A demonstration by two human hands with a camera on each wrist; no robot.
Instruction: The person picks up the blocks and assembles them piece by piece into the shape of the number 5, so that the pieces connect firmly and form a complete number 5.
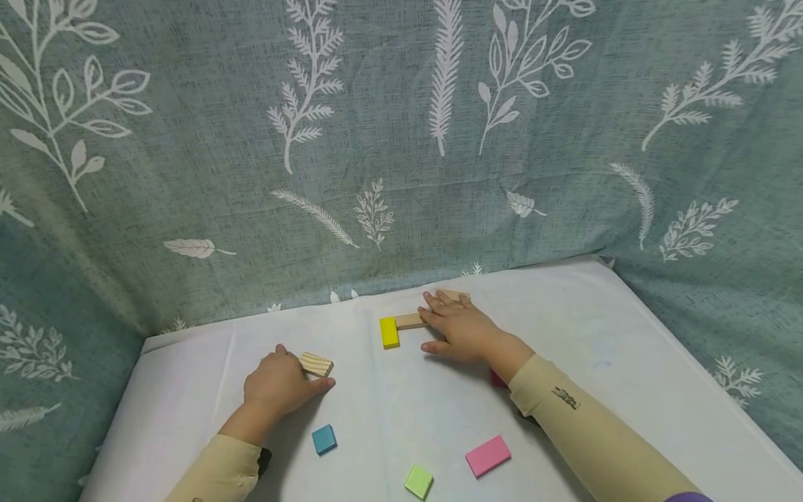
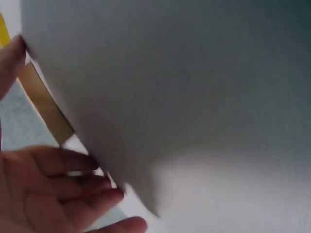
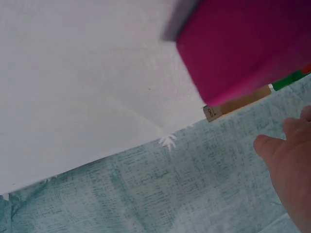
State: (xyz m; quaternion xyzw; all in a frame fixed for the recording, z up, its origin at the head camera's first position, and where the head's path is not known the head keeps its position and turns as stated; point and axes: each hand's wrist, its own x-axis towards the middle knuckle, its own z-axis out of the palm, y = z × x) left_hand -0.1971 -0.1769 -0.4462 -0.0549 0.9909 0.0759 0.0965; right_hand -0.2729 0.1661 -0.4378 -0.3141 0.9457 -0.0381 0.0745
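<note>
In the head view my left hand [image 1: 276, 383] is low on the white table beside a striped wooden block [image 1: 316, 364]. Its thumb reaches along the block's near side. From the left wrist, the wooden block [image 2: 46, 104] shows between the thumb and the loosely spread fingers [image 2: 82, 194]. My right hand [image 1: 464, 331] spreads its fingers over light wooden blocks, one long block [image 1: 410, 321] poking out to the left and another [image 1: 454, 295] showing behind the fingertips. A yellow block [image 1: 389, 332] stands against the long block's left end.
A blue block [image 1: 324, 440], a light green block [image 1: 418, 482] and a pink block [image 1: 488, 457] lie nearer. A red block [image 1: 498, 378] is mostly hidden by the right forearm. A leaf-patterned curtain [image 1: 389, 139] hangs along the table's far edge.
</note>
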